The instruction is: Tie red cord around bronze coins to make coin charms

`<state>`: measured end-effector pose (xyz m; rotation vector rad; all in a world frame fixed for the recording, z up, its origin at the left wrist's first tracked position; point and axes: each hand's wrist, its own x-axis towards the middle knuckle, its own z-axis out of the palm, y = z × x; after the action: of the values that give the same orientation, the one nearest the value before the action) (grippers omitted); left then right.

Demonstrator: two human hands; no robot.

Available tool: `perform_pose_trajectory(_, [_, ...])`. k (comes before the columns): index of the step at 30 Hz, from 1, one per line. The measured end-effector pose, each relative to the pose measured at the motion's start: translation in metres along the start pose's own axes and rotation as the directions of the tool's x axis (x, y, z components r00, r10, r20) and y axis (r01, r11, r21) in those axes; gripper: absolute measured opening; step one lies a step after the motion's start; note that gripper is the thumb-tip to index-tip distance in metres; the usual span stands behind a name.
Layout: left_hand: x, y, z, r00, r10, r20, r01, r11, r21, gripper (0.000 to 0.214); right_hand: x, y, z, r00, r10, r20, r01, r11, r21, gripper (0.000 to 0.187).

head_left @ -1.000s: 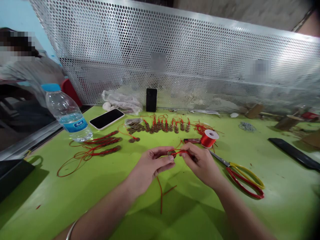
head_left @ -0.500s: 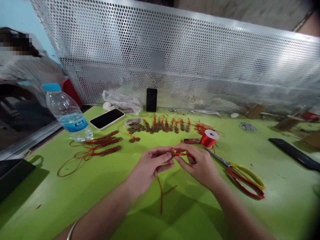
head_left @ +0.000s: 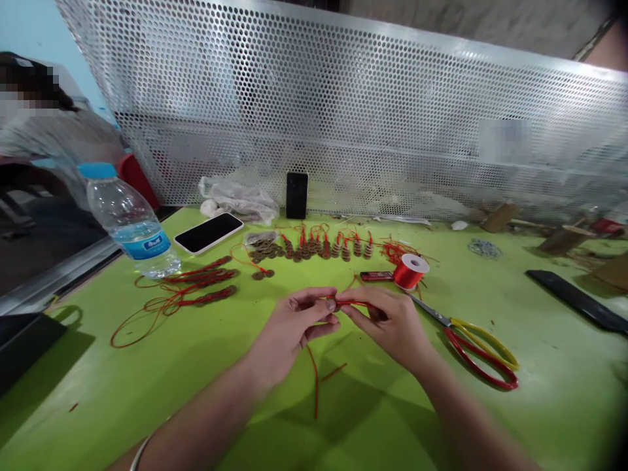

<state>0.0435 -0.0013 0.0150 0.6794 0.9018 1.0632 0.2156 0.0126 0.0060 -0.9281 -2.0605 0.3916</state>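
Note:
Over the middle of the green table, my left hand [head_left: 287, 330] is closed, pinching a small dark coin [head_left: 335, 305] between thumb and fingers. Red cord [head_left: 354, 302] runs from the coin into my right hand [head_left: 395, 320], whose thumb and forefinger are closed on it close beside the coin. The far part of the cord is hidden inside my right palm. Beneath my hands a loose piece of red cord [head_left: 315, 386] lies on the table. Behind them stretches a row of coins tied with red cord [head_left: 309, 248].
To the right lie scissors [head_left: 483, 353], a spool of red cord [head_left: 411, 271] and a red lighter [head_left: 377, 276]. Left are corded coin strings [head_left: 206, 281], a water bottle [head_left: 140, 229] and a phone [head_left: 210, 233]. A perforated metal panel [head_left: 343, 131] borders the back; a person sits at far left.
My right fingers have closed in slightly toward the coin, and the red cord strands between my hands lie closer together. My left hand keeps its grip on the coin.

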Motion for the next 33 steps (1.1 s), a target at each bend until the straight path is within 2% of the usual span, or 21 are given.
perform_pose_trajectory(5, [-0.003, 0.000, 0.002, 0.997, 0.076, -0.018, -0.074, 0.992, 0.100, 0.023, 0.001, -0.001, 0.001, 0.995, 0.097, -0.010, -0.096, 0.994, 0.046, 0.013])
perform_pose_trajectory(9, [-0.001, -0.004, 0.002, 0.987, 0.158, -0.034, -0.151, 0.977, 0.153, 0.025, 0.001, -0.002, 0.006, 0.977, 0.212, -0.014, -0.207, 0.964, 0.166, 0.011])
perform_pose_trajectory(13, [0.001, -0.005, 0.003, 0.975, 0.213, -0.058, -0.200, 0.963, 0.179, 0.027, 0.002, -0.001, 0.010, 0.968, 0.249, -0.035, -0.232, 0.938, 0.258, 0.014])
perform_pose_trajectory(16, [0.000, -0.004, 0.004, 0.969, 0.240, -0.067, -0.223, 0.955, 0.194, 0.026, 0.002, 0.000, 0.012, 0.972, 0.232, -0.025, -0.218, 0.942, 0.256, 0.020])
perform_pose_trajectory(20, [-0.003, -0.003, 0.005, 0.963, 0.259, -0.074, -0.237, 0.946, 0.222, 0.022, 0.002, -0.001, 0.011, 0.980, 0.196, -0.025, -0.185, 0.953, 0.240, 0.017])
perform_pose_trajectory(25, [-0.003, -0.002, 0.005, 0.959, 0.269, -0.088, -0.240, 0.938, 0.249, 0.019, 0.001, -0.002, 0.010, 0.991, 0.130, -0.021, -0.127, 0.983, 0.133, 0.028])
perform_pose_trajectory(29, [-0.002, -0.002, 0.004, 0.965, 0.248, -0.082, -0.222, 0.945, 0.240, 0.020, 0.002, -0.001, 0.008, 0.999, 0.045, -0.016, -0.043, 0.996, 0.077, 0.024])
perform_pose_trajectory(33, [0.000, -0.004, 0.002, 0.972, 0.221, -0.073, -0.200, 0.954, 0.224, 0.020, 0.003, 0.001, 0.006, 1.000, -0.026, 0.008, 0.025, 0.993, 0.111, 0.021])
